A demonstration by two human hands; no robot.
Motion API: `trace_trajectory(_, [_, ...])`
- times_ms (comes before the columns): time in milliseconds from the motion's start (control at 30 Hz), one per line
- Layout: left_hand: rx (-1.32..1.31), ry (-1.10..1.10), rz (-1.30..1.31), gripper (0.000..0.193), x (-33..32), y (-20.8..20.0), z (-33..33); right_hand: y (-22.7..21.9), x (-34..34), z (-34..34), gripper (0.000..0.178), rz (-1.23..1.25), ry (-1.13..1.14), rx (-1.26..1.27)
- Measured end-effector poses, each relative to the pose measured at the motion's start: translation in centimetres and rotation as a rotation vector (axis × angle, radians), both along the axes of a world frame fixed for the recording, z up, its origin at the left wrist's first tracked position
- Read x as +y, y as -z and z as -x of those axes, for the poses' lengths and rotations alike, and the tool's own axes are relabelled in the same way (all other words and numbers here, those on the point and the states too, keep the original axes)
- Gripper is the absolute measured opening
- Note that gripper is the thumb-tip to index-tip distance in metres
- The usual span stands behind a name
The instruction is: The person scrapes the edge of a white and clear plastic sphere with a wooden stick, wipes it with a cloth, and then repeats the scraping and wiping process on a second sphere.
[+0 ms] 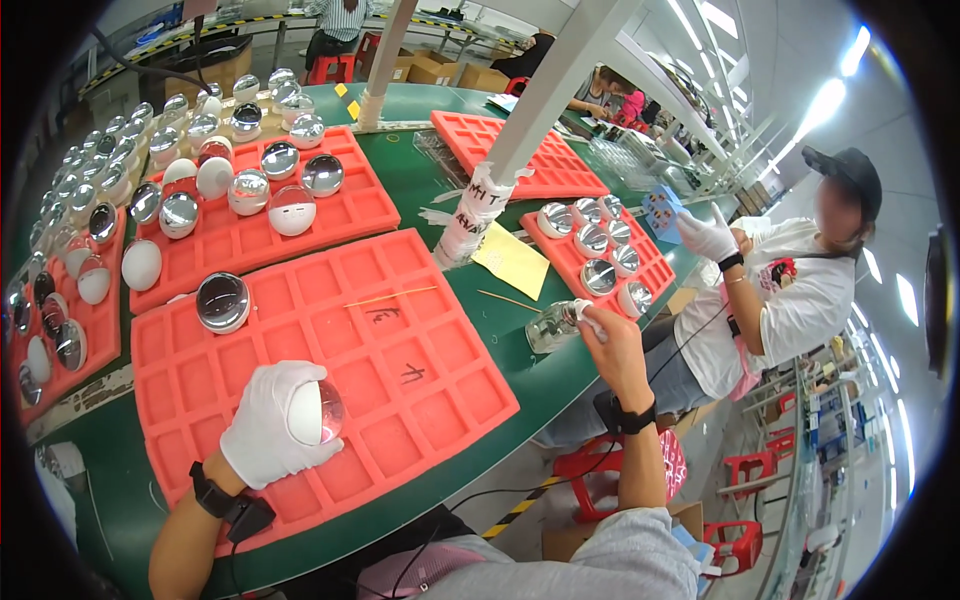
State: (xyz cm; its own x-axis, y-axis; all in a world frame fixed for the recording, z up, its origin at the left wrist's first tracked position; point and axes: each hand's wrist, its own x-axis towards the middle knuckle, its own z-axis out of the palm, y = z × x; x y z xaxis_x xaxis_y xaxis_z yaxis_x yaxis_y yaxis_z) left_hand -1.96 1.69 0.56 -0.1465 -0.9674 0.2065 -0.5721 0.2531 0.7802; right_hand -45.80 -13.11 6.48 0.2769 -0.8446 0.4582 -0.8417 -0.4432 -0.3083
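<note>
My left hand (262, 428), in a white glove, is closed around a ball (306, 412) that is part white, part clear. It holds the ball over the near pink foam tray (440, 408), whose square pockets are mostly bare. At the tray's upper left sits another shiny ball (223, 302). My right hand (616, 356) reaches to a small glass jar (549, 331) at the table edge. Its fingers are pinched at the jar's mouth around something small and white, too small to name. A thin wooden stick (392, 296) lies across the tray.
A taped post (472, 222) rises behind the tray, beside a yellow paper (511, 261). Ball-filled pink trays stand at the left (270, 225) and right (600, 250). A co-worker (780, 280) in a cap sits at the right. A cable (500, 491) runs from my wrist.
</note>
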Motion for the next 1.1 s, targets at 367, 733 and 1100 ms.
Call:
trace_trajectory(367, [-0.138,0.017,0.099,0.081,0.4,-0.1,-0.3,0.3,0.7,-0.1,0.02,0.002,0.022,0.001])
trace_trajectory(733, [-0.133,0.03,0.095,0.081,-0.5,0.0,-0.5,0.2,1.8,-4.5,0.014,0.108,-0.052,-0.125])
trace_trajectory(1100, [-0.012,0.127,-0.053,0.072,-0.8,-0.4,-1.2,0.9,2.4,-23.1,0.019,-0.186,-1.14,-0.08])
